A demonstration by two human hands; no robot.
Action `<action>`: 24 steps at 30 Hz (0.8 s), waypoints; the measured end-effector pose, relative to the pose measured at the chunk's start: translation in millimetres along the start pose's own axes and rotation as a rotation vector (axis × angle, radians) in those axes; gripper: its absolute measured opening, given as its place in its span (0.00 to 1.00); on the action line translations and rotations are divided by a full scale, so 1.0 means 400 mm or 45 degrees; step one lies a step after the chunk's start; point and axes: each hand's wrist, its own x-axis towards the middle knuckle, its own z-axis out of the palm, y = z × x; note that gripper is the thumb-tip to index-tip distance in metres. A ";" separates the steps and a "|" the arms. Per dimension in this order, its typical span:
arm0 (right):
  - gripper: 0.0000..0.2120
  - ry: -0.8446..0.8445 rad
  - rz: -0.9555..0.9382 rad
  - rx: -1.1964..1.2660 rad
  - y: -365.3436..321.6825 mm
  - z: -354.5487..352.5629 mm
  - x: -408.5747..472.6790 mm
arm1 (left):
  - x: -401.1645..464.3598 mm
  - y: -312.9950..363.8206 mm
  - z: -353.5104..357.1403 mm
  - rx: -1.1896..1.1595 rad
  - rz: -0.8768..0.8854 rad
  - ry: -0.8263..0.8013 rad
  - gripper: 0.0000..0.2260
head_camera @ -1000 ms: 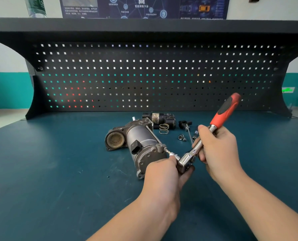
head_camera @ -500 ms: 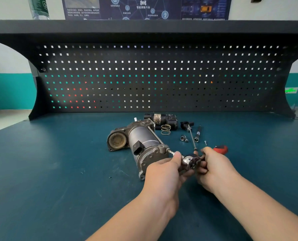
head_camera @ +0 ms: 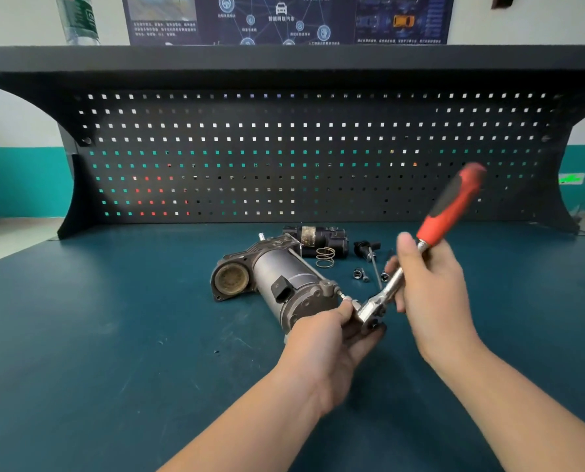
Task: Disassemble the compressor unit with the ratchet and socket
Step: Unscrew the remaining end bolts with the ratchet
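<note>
Your right hand (head_camera: 430, 287) grips the ratchet (head_camera: 417, 257) by its metal shaft, red handle raised; your left hand (head_camera: 332, 335) clasps the ratchet's head against the compressor (head_camera: 284, 284) lying on the blue workbench (head_camera: 114, 335).

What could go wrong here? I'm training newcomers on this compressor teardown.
The left hand cups the ratchet head by the compressor, so a socket slip could pinch fingers. The right hand holds low on the shaft, below the red grip, giving weaker control. Loose small parts nearby could get knocked away.
</note>
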 end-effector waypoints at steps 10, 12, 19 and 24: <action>0.07 -0.466 -0.435 -0.214 -0.045 -0.029 -0.002 | 0.016 0.001 -0.014 0.017 -0.034 -0.114 0.10; 0.07 -0.367 -0.358 -0.264 -0.040 -0.029 0.002 | 0.018 0.005 -0.014 0.048 -0.057 -0.110 0.07; 0.13 0.125 0.971 0.443 0.036 -0.031 0.020 | 0.026 0.000 -0.005 0.066 -0.101 -0.096 0.07; 0.12 0.002 0.321 0.052 0.014 -0.016 0.031 | 0.023 0.004 -0.012 0.001 -0.104 -0.131 0.07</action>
